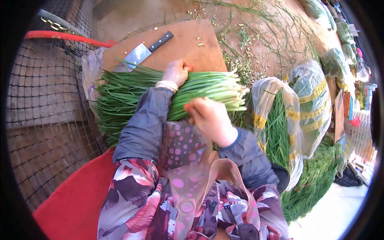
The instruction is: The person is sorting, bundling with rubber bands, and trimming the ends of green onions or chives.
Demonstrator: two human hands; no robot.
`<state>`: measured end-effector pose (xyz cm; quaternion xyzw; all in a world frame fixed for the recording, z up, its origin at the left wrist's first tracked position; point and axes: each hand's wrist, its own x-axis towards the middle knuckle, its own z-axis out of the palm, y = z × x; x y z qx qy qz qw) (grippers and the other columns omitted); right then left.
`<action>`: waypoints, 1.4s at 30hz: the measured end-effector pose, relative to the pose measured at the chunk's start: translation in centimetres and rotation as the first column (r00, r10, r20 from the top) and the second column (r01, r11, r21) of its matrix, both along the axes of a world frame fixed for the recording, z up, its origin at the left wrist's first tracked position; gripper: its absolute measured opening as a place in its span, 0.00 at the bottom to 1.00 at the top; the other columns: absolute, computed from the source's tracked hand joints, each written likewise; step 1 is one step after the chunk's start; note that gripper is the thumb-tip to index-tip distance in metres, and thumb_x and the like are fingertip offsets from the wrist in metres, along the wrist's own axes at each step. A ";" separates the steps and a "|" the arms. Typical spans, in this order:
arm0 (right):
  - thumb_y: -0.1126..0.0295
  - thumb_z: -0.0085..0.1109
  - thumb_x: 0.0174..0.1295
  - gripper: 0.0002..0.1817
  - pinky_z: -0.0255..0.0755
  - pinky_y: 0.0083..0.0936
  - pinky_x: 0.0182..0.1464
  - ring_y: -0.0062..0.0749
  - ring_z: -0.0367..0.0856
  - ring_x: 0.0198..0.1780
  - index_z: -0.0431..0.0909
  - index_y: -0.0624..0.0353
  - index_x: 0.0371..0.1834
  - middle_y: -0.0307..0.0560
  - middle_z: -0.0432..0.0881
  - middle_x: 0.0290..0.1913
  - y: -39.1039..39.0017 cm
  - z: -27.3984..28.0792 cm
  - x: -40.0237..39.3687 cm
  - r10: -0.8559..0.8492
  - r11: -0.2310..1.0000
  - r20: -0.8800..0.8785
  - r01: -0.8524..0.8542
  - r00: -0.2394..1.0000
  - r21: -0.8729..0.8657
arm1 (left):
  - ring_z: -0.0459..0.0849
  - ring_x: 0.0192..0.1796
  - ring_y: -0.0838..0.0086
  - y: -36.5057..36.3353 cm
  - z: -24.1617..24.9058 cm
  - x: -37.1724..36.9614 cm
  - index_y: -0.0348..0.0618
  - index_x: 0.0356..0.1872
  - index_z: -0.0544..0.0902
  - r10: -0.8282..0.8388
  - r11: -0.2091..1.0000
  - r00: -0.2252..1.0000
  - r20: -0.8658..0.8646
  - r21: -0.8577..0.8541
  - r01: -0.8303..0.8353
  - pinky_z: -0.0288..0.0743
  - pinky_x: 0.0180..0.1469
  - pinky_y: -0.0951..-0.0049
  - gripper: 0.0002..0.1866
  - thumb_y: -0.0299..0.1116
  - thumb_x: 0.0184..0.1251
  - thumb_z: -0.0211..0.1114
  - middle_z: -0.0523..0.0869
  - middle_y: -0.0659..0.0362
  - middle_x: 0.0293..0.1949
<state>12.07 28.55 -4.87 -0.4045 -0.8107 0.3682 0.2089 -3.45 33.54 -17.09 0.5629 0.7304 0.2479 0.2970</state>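
Observation:
A thick bundle of green chives point(200, 88) lies crosswise in front of me, leaf ends to the left, pale stem ends to the right. My left hand point(176, 73), with pale bands round its wrist, is closed at the bundle's far edge, its forearm crossing the leaves. Over the near side of the stems my right hand point(210, 120) is closed in a fist, a little blurred. Orange-red shows at the fingertips of both hands; I cannot tell what they pinch. A cleaver point(146, 51) with a black handle lies behind the bundle on a brown board point(192, 46).
Bagged chives point(278, 132) and another filled plastic bag point(310, 104) stand on the right, with loose greens point(316, 180) nearby. Black netting point(44, 104) and a red hose point(68, 36) border the left. Cut stem bits litter the ground point(256, 60) beyond the board.

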 end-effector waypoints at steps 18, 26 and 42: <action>0.69 0.59 0.58 0.08 0.69 0.20 0.15 0.19 0.80 0.19 0.82 0.61 0.28 0.40 0.83 0.24 8.9 -2.0 -3.7 0.074 0.547 0.417 0.312 0.906 -0.777 | 0.84 0.32 0.69 -2.1 1.5 -1.1 0.35 0.33 0.83 0.062 0.996 0.967 0.248 0.040 -0.074 0.76 0.38 0.70 0.06 0.28 0.59 0.64 0.86 0.51 0.29; 0.67 0.57 0.59 0.08 0.68 0.19 0.14 0.17 0.79 0.18 0.82 0.59 0.26 0.38 0.82 0.23 8.4 -1.8 -3.8 0.039 0.596 0.455 0.345 0.889 -0.725 | 0.82 0.33 0.75 -2.3 0.8 -2.0 0.35 0.34 0.84 -0.052 0.998 0.912 0.407 0.004 0.055 0.75 0.39 0.73 0.07 0.30 0.60 0.65 0.86 0.54 0.29; 0.68 0.57 0.59 0.10 0.74 0.25 0.20 0.23 0.84 0.21 0.83 0.57 0.22 0.43 0.85 0.21 8.3 -2.5 -4.0 0.049 0.668 0.480 0.329 0.876 -0.668 | 0.79 0.36 0.78 -2.4 2.9 -2.3 0.35 0.36 0.83 0.072 0.982 0.702 0.708 -0.173 0.075 0.72 0.43 0.77 0.11 0.35 0.61 0.68 0.84 0.60 0.32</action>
